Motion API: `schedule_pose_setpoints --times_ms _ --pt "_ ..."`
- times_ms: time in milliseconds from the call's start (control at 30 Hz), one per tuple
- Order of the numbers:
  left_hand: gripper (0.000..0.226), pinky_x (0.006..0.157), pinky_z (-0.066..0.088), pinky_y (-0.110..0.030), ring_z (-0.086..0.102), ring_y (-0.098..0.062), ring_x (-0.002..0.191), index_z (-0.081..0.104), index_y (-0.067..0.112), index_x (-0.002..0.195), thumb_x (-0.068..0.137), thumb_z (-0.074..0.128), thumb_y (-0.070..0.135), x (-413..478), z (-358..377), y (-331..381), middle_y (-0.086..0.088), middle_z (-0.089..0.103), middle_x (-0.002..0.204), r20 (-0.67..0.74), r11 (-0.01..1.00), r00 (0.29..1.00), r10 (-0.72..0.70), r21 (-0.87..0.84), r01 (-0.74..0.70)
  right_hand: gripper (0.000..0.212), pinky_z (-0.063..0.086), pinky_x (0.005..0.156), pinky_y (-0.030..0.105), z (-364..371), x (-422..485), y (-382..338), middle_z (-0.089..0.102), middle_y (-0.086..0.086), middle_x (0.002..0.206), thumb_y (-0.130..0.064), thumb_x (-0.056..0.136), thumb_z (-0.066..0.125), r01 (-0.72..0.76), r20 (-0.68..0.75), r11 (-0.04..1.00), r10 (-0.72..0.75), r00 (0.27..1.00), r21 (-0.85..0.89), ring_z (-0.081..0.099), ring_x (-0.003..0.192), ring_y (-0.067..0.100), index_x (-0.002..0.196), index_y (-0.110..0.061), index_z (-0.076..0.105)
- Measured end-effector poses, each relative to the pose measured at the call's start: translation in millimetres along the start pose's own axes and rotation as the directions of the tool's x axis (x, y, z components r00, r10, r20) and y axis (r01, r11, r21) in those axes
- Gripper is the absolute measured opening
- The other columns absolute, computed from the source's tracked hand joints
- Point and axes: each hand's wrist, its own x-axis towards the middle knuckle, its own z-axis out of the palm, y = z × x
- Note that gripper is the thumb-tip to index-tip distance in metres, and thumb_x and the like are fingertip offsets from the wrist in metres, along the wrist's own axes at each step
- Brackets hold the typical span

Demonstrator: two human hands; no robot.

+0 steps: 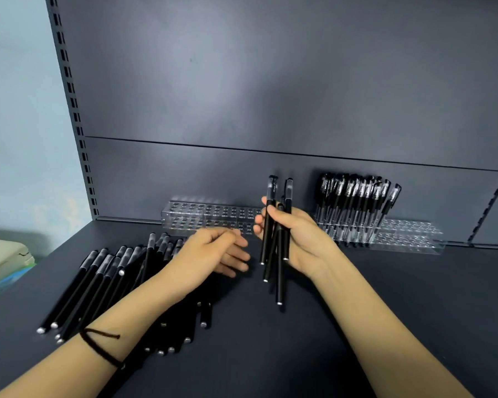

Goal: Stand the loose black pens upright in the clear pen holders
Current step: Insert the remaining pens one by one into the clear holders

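Dark desk [357, 311] against a grey back panel [270, 96], slotted upright at left. Right grip [299, 239] closed round a bundle of pens [279, 282], several, caps up, lower ends uneven, held clear of the desk. Left grip [216, 251] holding nothing, fingers relaxed, just beside the bundle. Loose pens [98, 282] heaped at left, partly hidden under the left forearm. Two clear holders along the back: left holder [207, 216] with no pens visible in it, directly behind the hands; right holder [408, 237] part filled, standing pens [357, 202] packed at its left end and leaning slightly.

Likely step: feeding the bundle into the holes one pen at a time. Best done by pinching out a single pen with the left grip, cap up, then lowering it straight into a free hole, down to the stop. Keep the right grip snug against slippage of the lowest-hanging pen. Cannot tell which holder intended next. Approach from the front; avoid brushing the leaning row.
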Motion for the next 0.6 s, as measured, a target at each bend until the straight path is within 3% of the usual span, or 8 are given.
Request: schedule_pose_setpoints --times_ms 100,200,300,400,500,600 --pt "0.057 0.078 0.059 -0.038 0.070 -0.037 0.093 0.066 -0.001 0.104 0.095 0.044 0.051 2 13 10 -0.026 0.070 0.103 0.255 0.966 0.948 -0.191 -0.120 0.227 0.003 0.058 0.063 0.027 5 -1 3 0.062 0.006 0.066 -0.006 0.097 0.052 0.035 -0.044 0.999 -0.034 0.998 0.032 0.065 0.061 0.015 0.095 -0.006 0.055" --pt "0.060 0.082 0.058 -0.040 0.069 -0.037 0.090 0.063 0.001 0.114 0.093 0.043 0.053 -1 23 10 -0.027 0.068 0.103 0.389 0.952 0.909 -0.151 -0.191 0.240 0.004 0.057 0.060 0.029 7 -3 6 0.062 0.006 0.075 -0.011 0.098 0.052 0.090 -0.081 0.995 -0.093 0.992 -0.044 0.065 0.069 0.016 0.100 -0.007 0.052" --pt "0.048 0.071 0.058 -0.035 0.068 -0.026 0.073 0.063 0.003 0.103 0.090 0.050 0.047 -2 25 5 -0.016 0.068 0.086 0.407 0.937 0.907 -0.103 -0.267 0.226 0.010 0.055 0.071 0.029 9 -6 9 0.062 0.002 0.080 -0.017 0.099 0.051 0.138 -0.092 0.975 -0.156 0.984 -0.172 0.062 0.076 0.015 0.104 -0.009 0.052" --pt "0.035 0.051 0.044 -0.024 0.047 -0.012 0.050 0.055 0.005 0.102 0.092 0.054 0.038 -4 25 1 -0.005 0.054 0.066 0.386 0.937 0.919 -0.076 -0.288 0.198 0.018 0.049 0.085 0.036 10 -7 15 0.065 -0.005 0.089 -0.032 0.099 0.051 0.116 -0.046 0.922 -0.143 0.989 -0.370 0.060 0.086 0.015 0.106 -0.016 0.052" --pt "0.031 0.045 0.032 -0.021 0.034 -0.009 0.045 0.056 0.006 0.101 0.092 0.056 0.035 -6 22 -1 -0.002 0.047 0.061 0.405 0.952 0.912 -0.057 -0.253 0.172 0.028 0.045 0.070 0.031 12 -14 15 0.070 -0.014 0.092 -0.045 0.098 0.046 0.104 0.061 0.832 -0.084 0.995 -0.546 0.059 0.088 0.013 0.113 -0.022 0.051" --pt "0.026 0.040 0.029 -0.019 0.040 -0.010 0.045 0.055 0.009 0.087 0.087 0.060 0.035 -7 18 -1 -0.007 0.061 0.069 0.398 0.966 0.916 -0.048 -0.216 0.145 0.034 0.041 0.054 0.023 15 -20 13 0.071 -0.012 0.101 -0.044 0.100 0.042 0.126 0.145 0.822 -0.053 0.988 -0.556 0.061 0.093 0.013 0.115 -0.016 0.054"
